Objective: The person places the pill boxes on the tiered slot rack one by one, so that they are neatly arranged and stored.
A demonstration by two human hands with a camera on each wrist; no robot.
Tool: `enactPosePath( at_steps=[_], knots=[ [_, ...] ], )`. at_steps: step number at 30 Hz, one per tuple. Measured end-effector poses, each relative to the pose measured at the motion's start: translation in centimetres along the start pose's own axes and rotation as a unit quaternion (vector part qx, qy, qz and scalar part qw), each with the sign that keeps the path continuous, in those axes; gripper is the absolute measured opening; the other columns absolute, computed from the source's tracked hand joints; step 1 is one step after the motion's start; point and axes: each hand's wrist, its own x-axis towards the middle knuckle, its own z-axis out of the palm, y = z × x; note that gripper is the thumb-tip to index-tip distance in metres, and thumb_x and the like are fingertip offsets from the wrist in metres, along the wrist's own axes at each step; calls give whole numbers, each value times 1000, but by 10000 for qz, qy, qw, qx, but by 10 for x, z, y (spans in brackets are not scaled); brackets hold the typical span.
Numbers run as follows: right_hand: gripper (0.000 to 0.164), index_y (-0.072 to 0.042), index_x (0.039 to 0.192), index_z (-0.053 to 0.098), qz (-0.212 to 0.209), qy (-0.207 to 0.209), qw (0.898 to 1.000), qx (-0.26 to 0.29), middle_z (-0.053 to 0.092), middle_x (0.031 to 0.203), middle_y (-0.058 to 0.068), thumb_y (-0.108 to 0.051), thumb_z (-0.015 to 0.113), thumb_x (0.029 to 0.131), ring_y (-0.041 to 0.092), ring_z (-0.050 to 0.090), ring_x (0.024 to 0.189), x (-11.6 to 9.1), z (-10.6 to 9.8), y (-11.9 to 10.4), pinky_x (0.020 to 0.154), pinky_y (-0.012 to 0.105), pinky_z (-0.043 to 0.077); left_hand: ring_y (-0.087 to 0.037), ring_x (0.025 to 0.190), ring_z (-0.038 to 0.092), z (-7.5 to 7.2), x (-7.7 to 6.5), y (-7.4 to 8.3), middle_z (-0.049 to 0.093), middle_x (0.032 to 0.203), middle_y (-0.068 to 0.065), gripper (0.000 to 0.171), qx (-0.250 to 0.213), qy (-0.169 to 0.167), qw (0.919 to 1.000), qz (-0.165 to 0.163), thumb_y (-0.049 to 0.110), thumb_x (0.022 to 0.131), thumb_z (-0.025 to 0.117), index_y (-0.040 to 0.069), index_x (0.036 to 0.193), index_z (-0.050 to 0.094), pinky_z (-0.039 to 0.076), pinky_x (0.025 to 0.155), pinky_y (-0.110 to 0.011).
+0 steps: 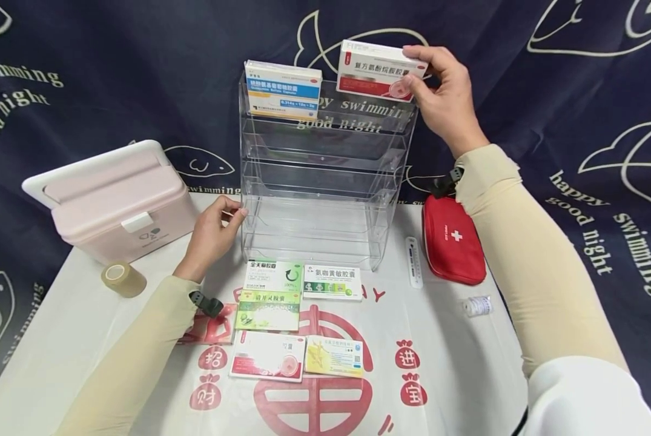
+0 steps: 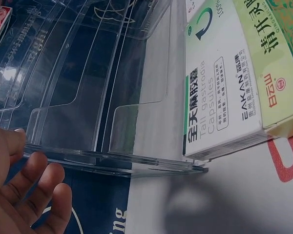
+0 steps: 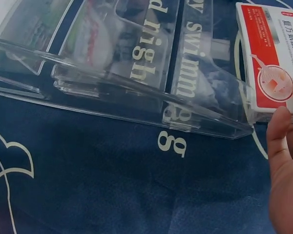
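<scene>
My right hand (image 1: 449, 100) pinches a red-and-white medicine box (image 1: 376, 71) by its right end, between the thumb and the fingers. It holds this box at the top right of a clear tiered display rack (image 1: 314, 233). In the right wrist view the medicine box (image 3: 271, 58) is just past the rack's upper edge. A blue-and-white medicine box (image 1: 283, 91) stands in the top tier on the left. My left hand (image 1: 213, 233) grips the rack's left side wall; in the left wrist view the thumb and curled fingers of the left hand (image 2: 24, 187) are at its edge.
Before the rack lie several medicine boxes, among them a green one (image 1: 268, 311) and a yellow one (image 1: 334, 356). A pink case (image 1: 123, 206) and tape roll (image 1: 123, 279) stand left. Right are a thermometer (image 1: 413, 261), red first-aid pouch (image 1: 453, 242) and small bottle (image 1: 476, 306).
</scene>
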Motion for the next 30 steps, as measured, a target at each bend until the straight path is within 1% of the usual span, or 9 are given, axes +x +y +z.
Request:
enactPosePath(
  at_steps=[3,7,11,14,17,21,25,30],
  knots=[
    [33,-2,130,66,92,-39,9999,-24,61,114,3,0,66,97,17,62,102,0,1,2,81,22,51,-31,96,63,0,-1,0,67,108,-16,22,2,-12,10000,-7,20,102,65,2,113,61,48,86,-42],
    [33,-2,129,67,157,-82,9998,-119,60,111,0,1,67,96,15,64,101,0,2,5,79,20,51,-31,96,63,1,0,0,67,108,-16,22,-9,-24,10000,-6,20,102,65,2,112,61,48,86,-43],
    [32,-2,128,67,133,-176,9994,-277,58,109,0,0,68,96,13,65,101,-2,3,9,78,19,50,-31,97,63,1,0,-1,67,108,-16,22,-6,-27,10000,-16,21,102,65,1,112,61,48,87,-43],
    [33,-4,129,68,106,-238,9990,-353,59,111,3,-1,68,96,12,65,102,-1,4,22,82,20,49,-30,97,63,2,0,-1,67,108,-15,23,18,1,10000,-47,22,102,64,2,113,62,48,87,-42],
    [34,-7,129,69,169,-305,9986,-399,60,114,4,-1,69,95,10,64,101,1,5,41,86,21,49,-29,96,63,2,0,-2,67,107,-14,23,18,27,10000,-50,22,102,65,3,113,62,48,85,-42],
    [34,-11,127,71,298,-407,9976,-468,61,114,2,-5,72,94,9,64,99,0,6,56,84,21,49,-29,95,63,2,-1,-2,67,107,-14,23,-6,7,10000,-14,22,102,65,2,113,62,48,85,-42],
    [32,-13,125,72,290,-462,9974,-480,63,115,2,-9,74,94,9,64,98,-2,5,59,82,20,49,-29,95,63,2,-1,-3,67,107,-14,24,25,-8,10000,10,23,102,64,2,113,62,48,86,-43],
    [29,-15,125,73,166,-545,9962,-661,65,116,2,-11,72,96,8,60,97,-1,6,59,86,20,46,-30,96,63,1,0,-3,67,107,-14,24,39,7,10000,24,23,102,64,2,113,62,49,87,-45]
  ],
)
